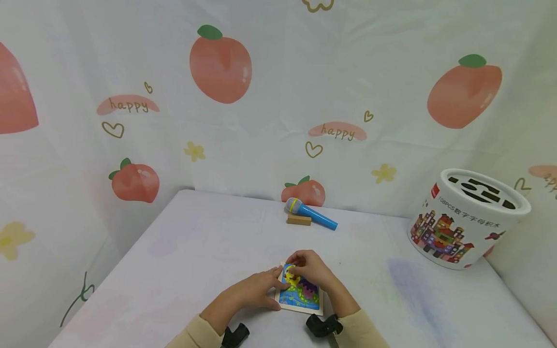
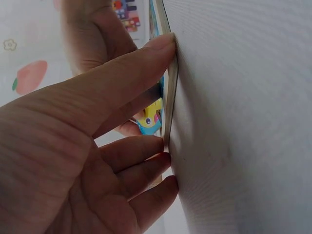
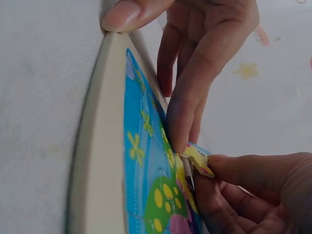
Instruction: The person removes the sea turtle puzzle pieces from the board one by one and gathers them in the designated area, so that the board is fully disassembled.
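Right hand (image 1: 311, 268): thumb and finger pinching thin, flat piece (image 3: 199, 161), yellow with blue edge, slanting over puzzle (image 1: 298, 298). Left hand (image 1: 256, 287): fingers lying mostly straight, index touching puzzle, thumb bracing frame (image 1: 300, 311) at corner. Puzzle lying flat on white table (image 1: 196, 261) between hands, showing glossy blue ground with yellow, green, purple shapes; pale wooden frame enclosing it. Beyond, oblong brown block (image 1: 299, 220) resting just beside blue microphone (image 1: 319, 217). At right, white printed bucket (image 1: 452, 237) standing, slotted lid (image 1: 483, 191) covering it; contents not showing.
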The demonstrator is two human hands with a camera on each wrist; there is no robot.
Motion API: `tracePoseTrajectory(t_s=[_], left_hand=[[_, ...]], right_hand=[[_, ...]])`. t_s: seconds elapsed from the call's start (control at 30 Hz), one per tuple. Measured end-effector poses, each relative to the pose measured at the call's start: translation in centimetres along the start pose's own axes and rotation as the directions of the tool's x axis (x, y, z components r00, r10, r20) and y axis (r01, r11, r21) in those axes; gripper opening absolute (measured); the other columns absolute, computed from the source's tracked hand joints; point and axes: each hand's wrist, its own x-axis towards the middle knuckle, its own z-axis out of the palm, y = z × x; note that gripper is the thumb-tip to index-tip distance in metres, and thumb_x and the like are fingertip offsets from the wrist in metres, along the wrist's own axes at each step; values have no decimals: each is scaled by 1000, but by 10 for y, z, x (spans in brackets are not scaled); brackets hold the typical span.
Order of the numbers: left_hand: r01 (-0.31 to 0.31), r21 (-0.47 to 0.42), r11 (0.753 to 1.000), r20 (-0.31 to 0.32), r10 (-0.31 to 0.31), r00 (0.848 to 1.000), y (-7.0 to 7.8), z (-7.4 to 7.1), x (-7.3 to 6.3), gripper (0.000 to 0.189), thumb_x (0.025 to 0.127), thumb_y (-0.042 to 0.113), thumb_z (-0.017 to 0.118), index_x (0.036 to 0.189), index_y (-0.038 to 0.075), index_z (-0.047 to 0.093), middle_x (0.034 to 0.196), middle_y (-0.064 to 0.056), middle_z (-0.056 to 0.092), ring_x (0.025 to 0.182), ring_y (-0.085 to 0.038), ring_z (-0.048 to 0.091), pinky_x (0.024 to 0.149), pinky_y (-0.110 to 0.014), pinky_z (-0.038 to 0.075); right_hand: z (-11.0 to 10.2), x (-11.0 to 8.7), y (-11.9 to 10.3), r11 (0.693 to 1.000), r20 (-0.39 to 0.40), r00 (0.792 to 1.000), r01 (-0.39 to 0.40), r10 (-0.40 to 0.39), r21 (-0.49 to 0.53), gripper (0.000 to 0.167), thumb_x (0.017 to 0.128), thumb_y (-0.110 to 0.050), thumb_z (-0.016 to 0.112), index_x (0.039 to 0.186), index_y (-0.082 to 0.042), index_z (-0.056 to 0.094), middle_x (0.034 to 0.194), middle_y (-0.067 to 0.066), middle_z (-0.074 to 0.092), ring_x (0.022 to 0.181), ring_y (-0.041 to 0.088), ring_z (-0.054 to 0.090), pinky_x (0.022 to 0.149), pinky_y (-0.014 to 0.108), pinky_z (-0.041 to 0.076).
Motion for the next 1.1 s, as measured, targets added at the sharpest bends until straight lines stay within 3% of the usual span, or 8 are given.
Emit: tracePoseTrajectory(t_s=[0.33,0.57,1.1], left_hand=[[6,-10,1000,8,-5,1000,-2,3,3,52,77,33,74,126,25,60,150,-11,34,138,-27,34,107,-44,36],[20,-12,1000,15,-20,1000,-2,2,3,53,77,33,73,128,25,58,150,-11,33,139,-27,33,108,-44,36],[52,-36,998,19,-51,999,0,3,2,54,77,33,73,128,28,57,152,-7,31,141,-25,28,110,-46,32]], right_hand=[[-9,-3,3,999,-19,999,-36,36,16,16,85,-11,66,95,2,65,80,9,65,68,11,59,67,28,56],[-23,-10,8,997,-68,995,-77,77,4,16,84,-15,68,91,-1,65,75,3,63,65,10,59,65,24,56],[-59,-28,28,960,-231,934,-278,274,15,10,82,-4,67,91,0,65,76,6,61,66,14,55,65,27,56]])
